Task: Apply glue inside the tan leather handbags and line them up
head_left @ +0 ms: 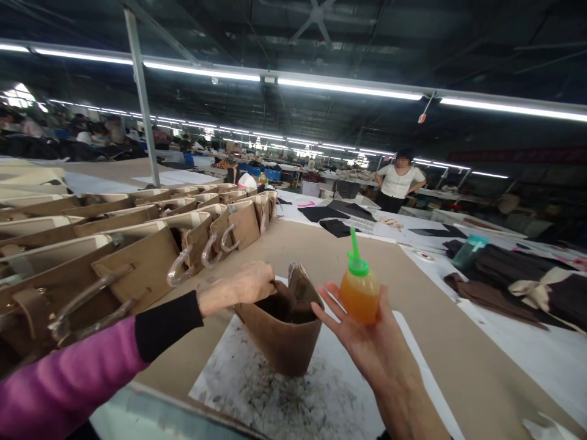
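A brown bag body (282,339) stands with its mouth up on a stained white sheet (270,409). My left hand (247,284) is closed on the bag's left upper edge, its fingertips partly hidden by the brown material. To the bag's right, my right hand (367,348) is turned palm up and cradles a squeeze bottle (360,297) of orange liquid between thumb and fingers. The bottle has a green cap and a thin green nozzle pointing up. The fingertips of my right hand are close to the bag's right rim; whether they touch it I cannot tell.
Rows of brown bags (137,256) with plastic-wrapped handles fill the left side. Black pieces (337,211) lie farther back. On the right are a teal-lidded container (470,250) and dark tied cloth (518,281). A person (398,183) stands behind the table; a post (141,98) rises at left.
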{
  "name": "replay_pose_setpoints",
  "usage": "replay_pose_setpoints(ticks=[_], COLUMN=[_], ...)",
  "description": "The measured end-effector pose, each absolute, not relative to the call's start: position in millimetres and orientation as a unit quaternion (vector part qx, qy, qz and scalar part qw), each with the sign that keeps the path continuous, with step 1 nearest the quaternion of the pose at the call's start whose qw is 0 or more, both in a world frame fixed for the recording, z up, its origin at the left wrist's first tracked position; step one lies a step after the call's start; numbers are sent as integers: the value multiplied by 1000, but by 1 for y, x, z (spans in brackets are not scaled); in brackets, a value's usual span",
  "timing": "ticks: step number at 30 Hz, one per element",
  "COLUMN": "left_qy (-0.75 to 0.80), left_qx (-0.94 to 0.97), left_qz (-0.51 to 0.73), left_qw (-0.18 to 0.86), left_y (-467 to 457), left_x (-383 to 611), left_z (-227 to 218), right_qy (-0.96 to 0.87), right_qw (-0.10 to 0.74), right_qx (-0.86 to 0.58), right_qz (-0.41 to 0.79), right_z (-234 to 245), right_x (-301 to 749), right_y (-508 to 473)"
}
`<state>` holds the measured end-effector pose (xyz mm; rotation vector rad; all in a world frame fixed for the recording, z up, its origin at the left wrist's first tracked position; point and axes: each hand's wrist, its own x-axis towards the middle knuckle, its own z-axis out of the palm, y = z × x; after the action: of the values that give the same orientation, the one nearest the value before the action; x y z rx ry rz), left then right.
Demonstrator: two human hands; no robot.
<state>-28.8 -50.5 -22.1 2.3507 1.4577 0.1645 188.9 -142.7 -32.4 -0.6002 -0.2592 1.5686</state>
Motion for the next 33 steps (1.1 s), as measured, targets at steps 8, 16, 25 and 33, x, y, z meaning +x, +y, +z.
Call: replay_pose_setpoints(ticks=[8, 16, 25, 33], left_qy=[577, 752, 593, 468], left_qx=[792, 659, 736, 839], left_qz=[44, 7, 299, -97], left_qw=[192, 37, 128, 262], left_y=[-93, -78, -111, -44], left_x=[-54, -142, -104, -15], left_z=[-27, -43, -4, -24], right_qy=[-169, -172, -163, -127], right_qw=[633, 645, 643, 629], right_qx=[-294, -334, -321, -328], right_qz=[696, 665, 676, 693], right_z=[-24, -28, -32, -34], right_x=[180, 183, 179, 189], right_y=[-136, -124, -123, -125])
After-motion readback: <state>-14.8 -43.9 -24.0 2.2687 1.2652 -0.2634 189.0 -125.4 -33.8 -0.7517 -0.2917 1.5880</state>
